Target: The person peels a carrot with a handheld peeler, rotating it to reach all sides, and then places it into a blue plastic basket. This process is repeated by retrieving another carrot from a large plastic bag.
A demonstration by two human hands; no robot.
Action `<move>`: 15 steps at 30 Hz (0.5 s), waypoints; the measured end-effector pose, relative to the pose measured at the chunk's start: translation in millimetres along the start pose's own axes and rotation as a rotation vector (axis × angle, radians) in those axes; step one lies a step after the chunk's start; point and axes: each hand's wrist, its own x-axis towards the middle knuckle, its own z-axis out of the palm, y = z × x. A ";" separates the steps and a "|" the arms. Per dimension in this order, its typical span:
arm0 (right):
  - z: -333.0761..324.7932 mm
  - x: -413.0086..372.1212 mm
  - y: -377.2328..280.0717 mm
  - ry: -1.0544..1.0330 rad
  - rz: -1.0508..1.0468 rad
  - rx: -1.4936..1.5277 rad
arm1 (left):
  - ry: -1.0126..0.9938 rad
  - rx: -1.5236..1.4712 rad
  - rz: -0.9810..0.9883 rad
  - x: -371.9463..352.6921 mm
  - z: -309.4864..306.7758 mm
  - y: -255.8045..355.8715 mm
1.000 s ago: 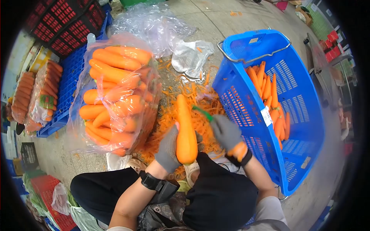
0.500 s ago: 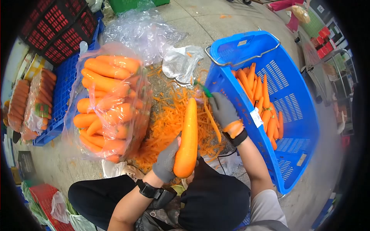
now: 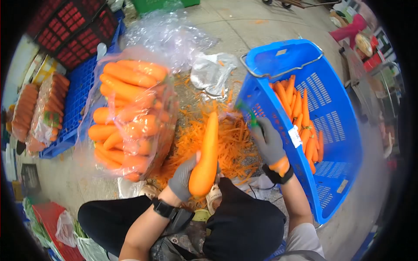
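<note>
Carrot (image 3: pixel 206 152) is tilted above the peelings (image 3: pixel 233 143), thick end in the closed left hand (image 3: pixel 183 176); right hand (image 3: pixel 267 141) wraps the peeler (image 3: pixel 244 109) near the tip. Best, I think: long light strokes, away from thumb.

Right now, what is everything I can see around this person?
carrot: one, orange, over the peelings
peeler: one, green, beside the basket
peelings: a heap, orange, on the floor
basket: one, blue, right
loose carrots: many, orange, inside the basket
bag of carrots: one, clear plastic, left
crates: several, dark red, top left
left hand: grey glove, gripping the carrot
right hand: grey glove, gripping the peeler
</note>
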 end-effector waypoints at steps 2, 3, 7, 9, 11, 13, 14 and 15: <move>-10.9 -27.1 -16.0 -0.394 -0.345 0.060 | 0.031 -0.022 0.046 7.6 -4.3 2.8; -10.0 -37.0 -20.5 -0.396 -0.347 0.064 | 0.053 -0.103 0.039 13.9 -8.5 4.5; 7.5 -61.3 -21.2 -0.497 -0.537 0.052 | 0.070 -0.177 0.070 18.3 -1.9 -1.1; 14.4 -62.1 -18.7 -0.466 -0.552 0.024 | 0.064 -0.192 0.097 20.2 1.2 -6.4; 18.0 -61.8 -20.0 -0.395 -0.667 0.012 | 0.092 -0.251 0.147 23.0 -3.5 -12.9; 18.8 -63.2 -19.2 -0.395 -0.685 0.019 | 0.071 -0.278 0.126 24.3 -7.7 -11.1; 18.9 -63.2 -18.9 -0.393 -0.707 0.025 | 0.048 -0.303 0.107 25.2 -9.6 -9.9; 18.7 -63.4 -19.0 -0.393 -0.707 0.024 | 0.047 -0.303 0.107 26.0 -11.6 -9.3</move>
